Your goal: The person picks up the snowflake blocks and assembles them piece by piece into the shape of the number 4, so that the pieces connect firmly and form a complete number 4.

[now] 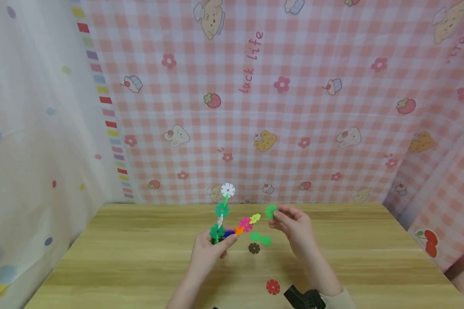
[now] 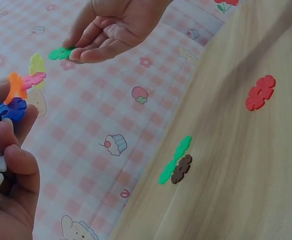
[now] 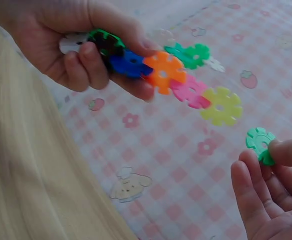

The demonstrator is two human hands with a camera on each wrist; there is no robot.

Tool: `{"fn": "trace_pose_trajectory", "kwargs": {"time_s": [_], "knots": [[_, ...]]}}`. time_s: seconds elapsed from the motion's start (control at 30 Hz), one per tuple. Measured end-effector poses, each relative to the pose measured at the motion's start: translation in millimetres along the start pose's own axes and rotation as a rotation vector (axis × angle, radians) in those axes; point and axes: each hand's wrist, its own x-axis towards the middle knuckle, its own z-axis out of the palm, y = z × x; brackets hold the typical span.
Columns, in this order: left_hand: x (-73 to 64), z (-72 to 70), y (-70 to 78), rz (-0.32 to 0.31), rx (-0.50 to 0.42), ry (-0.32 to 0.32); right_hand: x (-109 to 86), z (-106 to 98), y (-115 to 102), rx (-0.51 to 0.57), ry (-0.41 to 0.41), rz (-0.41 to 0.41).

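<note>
A chain of notched plastic discs is gripped in my left hand (image 1: pixel 209 251), with fingers and thumb curled round its middle. One branch rises to a white disc (image 1: pixel 228 190); the other runs right through blue, an orange disc (image 3: pixel 162 73) and a pink disc (image 3: pixel 190 91) to a yellow disc (image 3: pixel 220 106) at its end. Between thumb and fingertips my right hand (image 1: pixel 295 227) pinches a single green disc (image 3: pixel 259 144), a short gap to the right of the yellow one. Both hands are raised over the wooden table (image 1: pixel 139 266).
Two green discs (image 1: pixel 261 239) lie on the table below the hands, a brown disc (image 1: pixel 254 248) close beside them. Nearer the front is a red disc (image 1: pixel 273 286). A checked cloth (image 1: pixel 255 111) hangs behind the table.
</note>
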Motion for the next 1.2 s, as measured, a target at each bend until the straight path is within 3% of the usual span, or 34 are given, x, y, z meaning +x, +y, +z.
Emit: {"fn": "trace_pose_trajectory", "kwargs": {"time_s": [0.3,0.57,1.2], "knots": [[-1.1,3.1,0.0,-0.012,0.031,-0.024,-1.8,6.2,8.3,0.007,-0.017,-0.001],[0.2,3.0,-1.7,-0.024,0.051,-0.03,-1.4,5.6,9.3,-0.06,-0.017,0.006],[-1.9,0.3,0.8,-0.025,0.037,0.0,-4.8,11.0,16.3,-0.153,0.012,-0.052]]}}
